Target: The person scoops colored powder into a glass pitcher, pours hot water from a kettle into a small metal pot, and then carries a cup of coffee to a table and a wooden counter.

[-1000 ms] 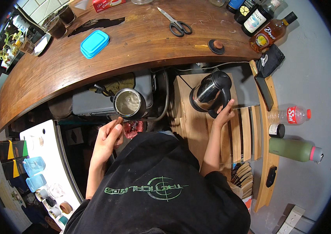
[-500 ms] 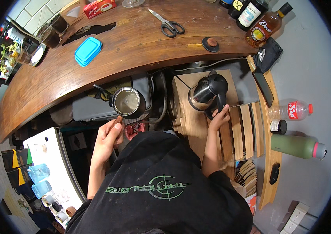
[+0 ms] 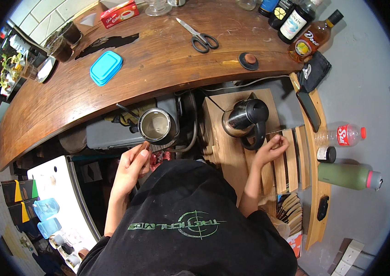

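Note:
My left hand [image 3: 133,163] is closed on the wooden handle of a black gooseneck kettle [image 3: 173,133]. The kettle's lid is off, its round mouth faces up, and its thin spout points away to the left. On a wooden stand to the right sits a steel and black electric kettle [image 3: 238,118] with its lid down. Just right of that kettle's black handle, my right hand [image 3: 270,151] is apart from it, fingers loosely bent and holding nothing. A black lid with a wooden knob [image 3: 249,60] lies on the wooden counter [image 3: 158,50].
Scissors [image 3: 200,39] and a blue-lidded container [image 3: 106,68] lie on the counter. Several bottles, including an amber one [image 3: 312,39], stand at its far right. A phone [image 3: 309,110], a clear plastic bottle [image 3: 337,135] and a green flask [image 3: 346,176] line the right ledge.
My right hand has let go of the electric kettle's handle and moved slightly right and nearer. My left hand still holds the gooseneck kettle, now shifted slightly right.

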{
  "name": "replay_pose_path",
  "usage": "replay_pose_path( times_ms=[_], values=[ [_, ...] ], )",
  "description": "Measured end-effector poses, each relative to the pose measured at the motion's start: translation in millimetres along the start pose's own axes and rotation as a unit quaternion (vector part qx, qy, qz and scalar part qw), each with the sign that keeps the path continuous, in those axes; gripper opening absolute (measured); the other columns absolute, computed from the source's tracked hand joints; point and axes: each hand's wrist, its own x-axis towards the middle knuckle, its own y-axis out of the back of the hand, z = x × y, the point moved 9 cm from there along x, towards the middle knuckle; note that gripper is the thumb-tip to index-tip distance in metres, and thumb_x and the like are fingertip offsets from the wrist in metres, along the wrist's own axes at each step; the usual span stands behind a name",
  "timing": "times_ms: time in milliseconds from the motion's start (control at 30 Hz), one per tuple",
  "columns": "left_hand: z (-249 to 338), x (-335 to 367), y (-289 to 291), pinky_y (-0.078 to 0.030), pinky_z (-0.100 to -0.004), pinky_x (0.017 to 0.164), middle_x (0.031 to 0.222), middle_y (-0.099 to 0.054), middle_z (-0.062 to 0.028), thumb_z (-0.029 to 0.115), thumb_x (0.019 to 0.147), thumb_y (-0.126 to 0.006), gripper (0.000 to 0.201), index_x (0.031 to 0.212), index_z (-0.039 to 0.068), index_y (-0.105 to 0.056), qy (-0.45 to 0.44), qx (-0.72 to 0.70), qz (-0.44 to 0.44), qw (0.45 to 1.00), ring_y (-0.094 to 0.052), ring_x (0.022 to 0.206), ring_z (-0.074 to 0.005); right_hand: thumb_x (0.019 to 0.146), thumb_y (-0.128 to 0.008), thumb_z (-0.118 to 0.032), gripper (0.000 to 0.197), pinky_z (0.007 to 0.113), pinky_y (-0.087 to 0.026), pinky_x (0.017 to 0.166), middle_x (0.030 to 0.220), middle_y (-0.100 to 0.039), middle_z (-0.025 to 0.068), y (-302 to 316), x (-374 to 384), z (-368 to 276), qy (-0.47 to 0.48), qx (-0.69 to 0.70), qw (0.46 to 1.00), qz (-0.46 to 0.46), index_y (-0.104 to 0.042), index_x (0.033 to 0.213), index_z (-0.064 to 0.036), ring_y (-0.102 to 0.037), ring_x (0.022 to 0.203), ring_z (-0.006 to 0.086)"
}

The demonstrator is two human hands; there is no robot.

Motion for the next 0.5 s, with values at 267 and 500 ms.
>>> replay_pose_path(
  times_ms=[267, 500],
  values=[
    [-6, -9, 13, -0.018, -0.0222, 0.047, 0.065, -0.036, 0.0075, 0.035, 0.1, -0.054, 0.03, 0.094, 0.005, -0.054, 0.001, -0.008, 0.021, 1.0, -0.029, 0.053, -0.0019, 0.093, -0.064, -0.008, 0.019, 0.038, -0.048, 0.088, 0.109, -0.06, 0.0144, -132, 73, -161, 0.211, 0.064, 0.948, -0.229, -0.062, 0.111, -0.0021, -0.059, 0.101, 0.0294],
    [-11, -14, 17, -0.02, -0.022, 0.047, 0.066, -0.037, 0.0076, 0.031, 0.102, -0.055, 0.028, 0.096, 0.004, -0.056, -0.003, -0.045, 0.049, 0.998, -0.03, 0.053, -0.0019, 0.087, -0.068, -0.003, 0.014, 0.038, -0.052, 0.081, 0.102, -0.063, 0.0139, -208, 89, -143, 0.225, 0.054, 0.918, -0.322, -0.067, 0.1, 0.0005, -0.065, 0.088, 0.0291]
  ],
)
